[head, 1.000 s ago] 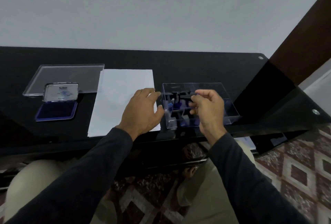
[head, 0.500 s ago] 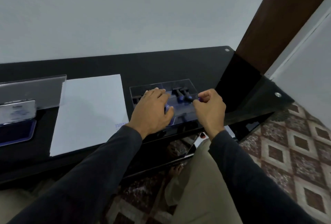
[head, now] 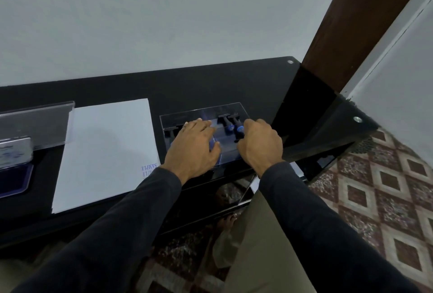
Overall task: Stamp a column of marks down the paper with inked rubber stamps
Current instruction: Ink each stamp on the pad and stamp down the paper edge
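Spanning the black table (head: 210, 86), white paper (head: 105, 149) lay left of the clear stamp box (head: 236, 111). Left hand (head: 193, 147) rested flat on it, fingers straight; right hand (head: 260, 145) curled round a blue-tipped stamp (head: 239, 128) inside.

"SAMPLE", apparently doubled, on paper (head: 105, 152)
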`<state>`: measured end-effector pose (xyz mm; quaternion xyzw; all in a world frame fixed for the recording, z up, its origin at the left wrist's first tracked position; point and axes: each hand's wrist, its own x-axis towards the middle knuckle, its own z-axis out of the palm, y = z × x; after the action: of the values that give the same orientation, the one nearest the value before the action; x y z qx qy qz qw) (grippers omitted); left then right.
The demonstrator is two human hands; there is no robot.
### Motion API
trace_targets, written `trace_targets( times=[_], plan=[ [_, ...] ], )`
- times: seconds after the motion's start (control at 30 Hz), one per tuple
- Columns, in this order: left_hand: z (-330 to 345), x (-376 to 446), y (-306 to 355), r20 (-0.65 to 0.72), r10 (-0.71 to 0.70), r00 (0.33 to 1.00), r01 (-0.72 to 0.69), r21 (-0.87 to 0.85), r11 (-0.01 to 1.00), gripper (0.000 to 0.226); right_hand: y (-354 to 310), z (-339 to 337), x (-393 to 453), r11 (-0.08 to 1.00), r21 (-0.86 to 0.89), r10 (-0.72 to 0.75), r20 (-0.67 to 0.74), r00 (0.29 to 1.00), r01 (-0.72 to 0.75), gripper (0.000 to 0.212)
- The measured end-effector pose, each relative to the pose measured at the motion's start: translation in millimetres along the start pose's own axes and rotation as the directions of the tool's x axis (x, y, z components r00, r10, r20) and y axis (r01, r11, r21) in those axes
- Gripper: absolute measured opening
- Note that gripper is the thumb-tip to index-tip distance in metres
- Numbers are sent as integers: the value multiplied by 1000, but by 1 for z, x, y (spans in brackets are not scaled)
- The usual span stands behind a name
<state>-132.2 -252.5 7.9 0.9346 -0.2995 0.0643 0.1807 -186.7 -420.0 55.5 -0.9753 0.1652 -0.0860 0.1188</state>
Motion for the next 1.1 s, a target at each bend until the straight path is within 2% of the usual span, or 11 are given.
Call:
trace_targets(
  times=[0.2, 0.4, 0.5, 0.7, 0.8, 0.9, 1.1],
  plan=[
    [1, 0, -1, -8, 0, 1000, 0, -7, 1000, 52, -12, -1, 9, 993, -118, 15, 68, 998, -7, 12],
    [2, 2, -2, -6, -1, 1000, 1, -20, 1000, 52, -13, 6, 12, 989, -147, -1, 44, 999, 8, 8],
    [1, 5, -4, -5, 4, 1000, -4, -11, 1000, 50, -11, 8, 14, 984, -168, -58, 15, 998, 60, 10],
    [-8, 17, -13, -41, 16, 999, -18, -33, 999, 44, -3, 20, 32, 962, -89, -262, -41, 964, 258, 20],
    [-10, 22, -23, -37, -3, 999, 1, -32, 1000, 45, 0, 27, 45, 920, -128, -369, 34, 929, 370, 33],
    [-10, 25, -31, -28, -20, 999, 20, -28, 999, 44, 0, 26, 52, 903, -117, -403, 103, 909, 413, 33],
    [-7, 23, -35, -28, -43, 999, 42, -42, 998, 43, -6, 29, 68, 943, -78, -305, 179, 935, 323, 31]
  ],
)
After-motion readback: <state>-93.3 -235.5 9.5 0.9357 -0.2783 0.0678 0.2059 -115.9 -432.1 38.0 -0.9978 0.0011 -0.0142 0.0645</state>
